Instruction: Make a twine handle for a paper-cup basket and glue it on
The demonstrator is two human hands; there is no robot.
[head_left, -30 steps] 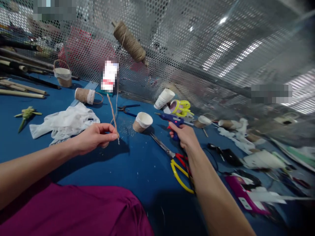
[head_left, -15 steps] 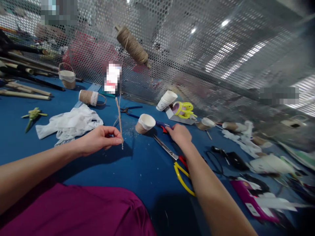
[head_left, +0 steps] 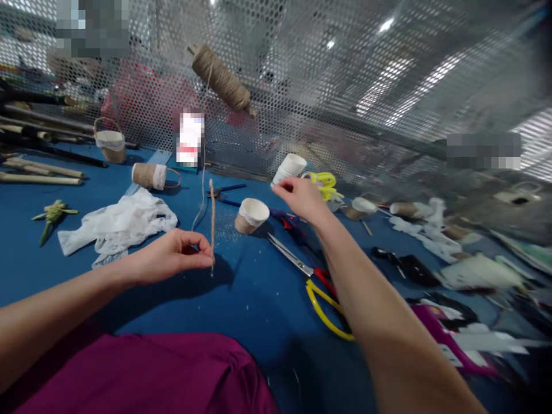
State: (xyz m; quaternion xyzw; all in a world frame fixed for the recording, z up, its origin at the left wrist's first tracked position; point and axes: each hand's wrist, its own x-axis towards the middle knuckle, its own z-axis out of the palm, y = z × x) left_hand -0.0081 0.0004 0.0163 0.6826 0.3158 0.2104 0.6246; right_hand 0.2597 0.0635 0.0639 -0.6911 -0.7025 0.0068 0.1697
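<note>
Shows tan twine nearly upright, slim, shiny at its bottom tip, pinched low by thumb and finger of the left hand. Cannot tell the opening of the right hand, nor any contact with white cups partly hidden behind.

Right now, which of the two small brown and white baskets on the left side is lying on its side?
The nearer basket, just behind the white lace. The farther basket stands upright, its mouth facing up.
</note>
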